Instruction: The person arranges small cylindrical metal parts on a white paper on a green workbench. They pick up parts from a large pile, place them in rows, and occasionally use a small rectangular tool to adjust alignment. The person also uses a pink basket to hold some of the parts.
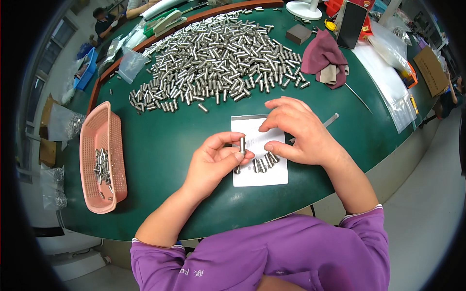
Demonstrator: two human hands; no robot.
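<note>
Reader: Taking the white sheet (pixel 262 180) as the clock's centre, where is the left hand (pixel 206 162)?

Describer: It is coming in from nine o'clock, on the green surface (pixel 160 145) side, and its fingertips are reaching over the sheet's edge. Thumb and fingers are clamping together on one metal pin (pixel 242 145), a short, shiny cylinder that is standing nearly upright in the grip, just left of the sheet's middle.

Reader: What is the right hand (pixel 303 132) doing?

Describer: It is hovering at two o'clock, curving toward the held pin. Its thumb and fingers are standing apart, and the thumb tip is pointing inward near a small group of pins (pixel 262 165). Those are lying side by side on the sheet, slanting slightly. I cannot tell whether the fingertips are touching the paper.

Reader: And farther out?

Describer: A broad heap of similar pins (pixel 218 63) is spreading across eleven o'clock. At nine o'clock, well beyond the left hand, a long pink basket (pixel 119 165) is holding a smaller batch of little metal pieces (pixel 102 166). At one o'clock a maroon cloth (pixel 320 51) is lying crumpled, and behind it a dark-screened phone (pixel 352 25) is propping upright. A clear plastic bag (pixel 132 64) is resting at ten o'clock, beside the heap.
</note>
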